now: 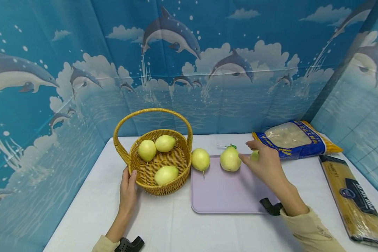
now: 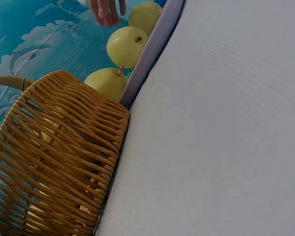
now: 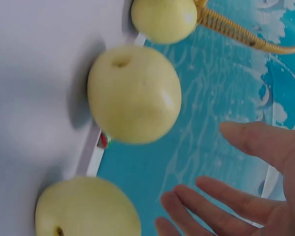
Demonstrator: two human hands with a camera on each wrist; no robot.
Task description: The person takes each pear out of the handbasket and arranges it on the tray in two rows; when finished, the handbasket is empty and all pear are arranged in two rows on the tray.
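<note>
At the left, a wicker basket [image 1: 163, 189] with a tall arched handle holds three pale yellow-green pears [image 1: 166, 175]. My left hand [image 1: 128, 190] holds its near left side, thumb at the rim and fingers along the outer wall. Over the right part of a lilac tray [image 1: 226, 199], my right hand [image 1: 267, 164] hovers with fingers spread and nothing in them. One pear [image 1: 230, 159] stands at the tray's back edge, just left of the right thumb. Another pear [image 1: 254, 155] is partly hidden behind that hand. A third pear [image 1: 200, 159] sits beside the basket at the tray's left corner.
A blue and yellow bag [image 1: 289, 138] lies at the back right. Nearer on the right edge is a long spaghetti packet [image 1: 352, 199]. A small green item [image 1: 233, 146] shows behind the middle pear. Dolphin-print curtains [image 1: 176, 87] close off the white table's back and sides.
</note>
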